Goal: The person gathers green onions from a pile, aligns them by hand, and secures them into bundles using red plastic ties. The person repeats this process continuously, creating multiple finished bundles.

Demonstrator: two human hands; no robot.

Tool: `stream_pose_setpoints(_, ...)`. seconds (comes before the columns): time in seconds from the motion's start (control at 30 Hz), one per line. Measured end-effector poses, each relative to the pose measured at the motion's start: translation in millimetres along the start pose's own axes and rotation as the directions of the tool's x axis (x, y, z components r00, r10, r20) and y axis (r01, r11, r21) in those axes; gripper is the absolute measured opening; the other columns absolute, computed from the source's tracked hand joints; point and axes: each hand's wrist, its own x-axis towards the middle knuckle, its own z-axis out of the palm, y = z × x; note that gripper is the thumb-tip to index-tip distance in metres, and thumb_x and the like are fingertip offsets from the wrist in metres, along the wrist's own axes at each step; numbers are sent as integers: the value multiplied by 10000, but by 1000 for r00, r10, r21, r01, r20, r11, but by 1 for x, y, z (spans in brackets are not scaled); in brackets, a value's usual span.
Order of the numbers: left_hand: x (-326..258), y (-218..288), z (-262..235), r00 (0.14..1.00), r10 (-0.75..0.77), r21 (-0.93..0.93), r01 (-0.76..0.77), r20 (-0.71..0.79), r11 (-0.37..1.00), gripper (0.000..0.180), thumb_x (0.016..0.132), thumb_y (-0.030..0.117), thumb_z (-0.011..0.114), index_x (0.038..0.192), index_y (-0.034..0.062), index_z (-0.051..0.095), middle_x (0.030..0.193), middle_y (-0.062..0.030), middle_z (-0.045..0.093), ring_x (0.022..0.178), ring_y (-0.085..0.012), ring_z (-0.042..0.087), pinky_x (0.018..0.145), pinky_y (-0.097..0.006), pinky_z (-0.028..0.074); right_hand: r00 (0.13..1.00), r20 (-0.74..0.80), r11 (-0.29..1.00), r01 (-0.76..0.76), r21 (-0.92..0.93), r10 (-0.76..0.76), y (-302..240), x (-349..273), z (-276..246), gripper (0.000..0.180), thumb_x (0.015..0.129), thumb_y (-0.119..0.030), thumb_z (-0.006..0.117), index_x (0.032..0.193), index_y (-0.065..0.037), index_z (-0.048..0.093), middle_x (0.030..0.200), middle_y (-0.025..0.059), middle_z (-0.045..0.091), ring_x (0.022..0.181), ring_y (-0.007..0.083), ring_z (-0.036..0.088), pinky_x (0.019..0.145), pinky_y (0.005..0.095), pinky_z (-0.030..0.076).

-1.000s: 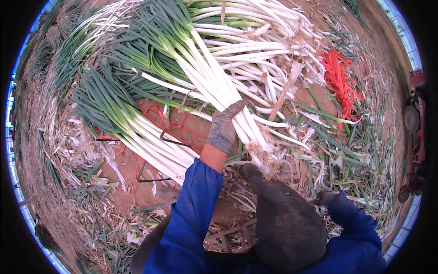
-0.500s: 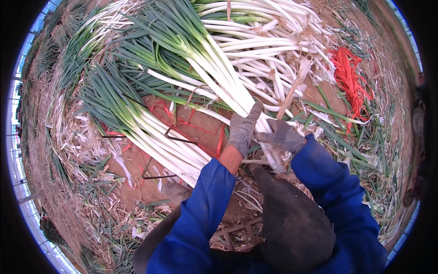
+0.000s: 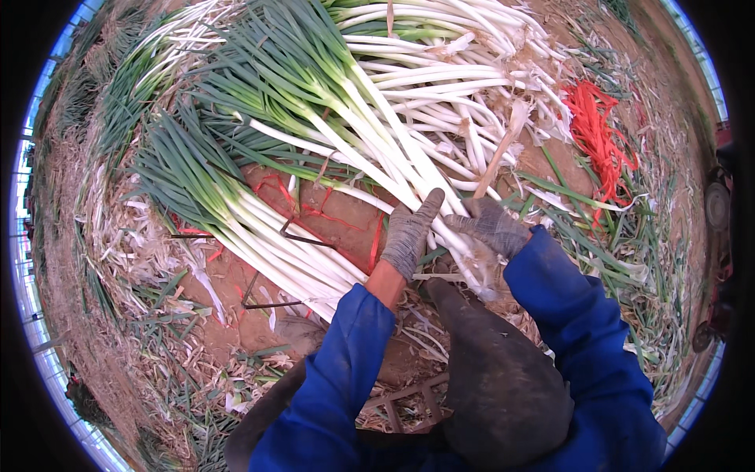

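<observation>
No text, label, brand, number or sign can be read anywhere here. The blue sleeves (image 3: 350, 346) and the red ribbon (image 3: 601, 140) show no lettering that can be made out, and any marking on the dark reddish machinery (image 3: 716, 206) at the right rim (shadowy, and cut off by the lens edge) is illegible.

Onion stalks (image 3: 406, 152) white, leaves (image 3: 267, 63) deep green; ribbon (image 3: 599, 141) orange-red; gloves (image 3: 407, 237) grey; sleeves (image 3: 346, 354) blue; soil (image 3: 226, 275) reddish brown.
</observation>
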Motion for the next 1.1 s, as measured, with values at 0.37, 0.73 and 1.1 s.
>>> stream_pose_setpoints(0.37,7,-32,1,997,-20,-243,39,79,969,336,917,142,639,1197,-13,540,1002,-110,643,859,-211,637,733,-350,562,989,-92,993,-116,11,117,0,8,-31,557,904,-441,638,1193,33,604,1056,153,669,955,215,644,870,312,500)
stream_pose_setpoints(0.73,12,-33,-6,982,-191,-428,169,-9,888,258,895,6,596,1147,-33,556,999,-172,628,912,-309,637,824,-445,566,992,126,999,15,-34,-11,4,14,-13,661,808,-473,725,1224,18,575,1105,183,663,1013,265,636,903,370,478)
stream_pose_setpoints(1.1,3,-31,11,999,-45,-432,38,-6,901,338,858,37,687,1179,3,588,1033,-91,644,902,-192,622,760,-329,543,980,45,980,-197,28,195,-20,5,-20,633,862,-417,689,1298,16,539,1088,159,674,982,234,641,911,346,471)
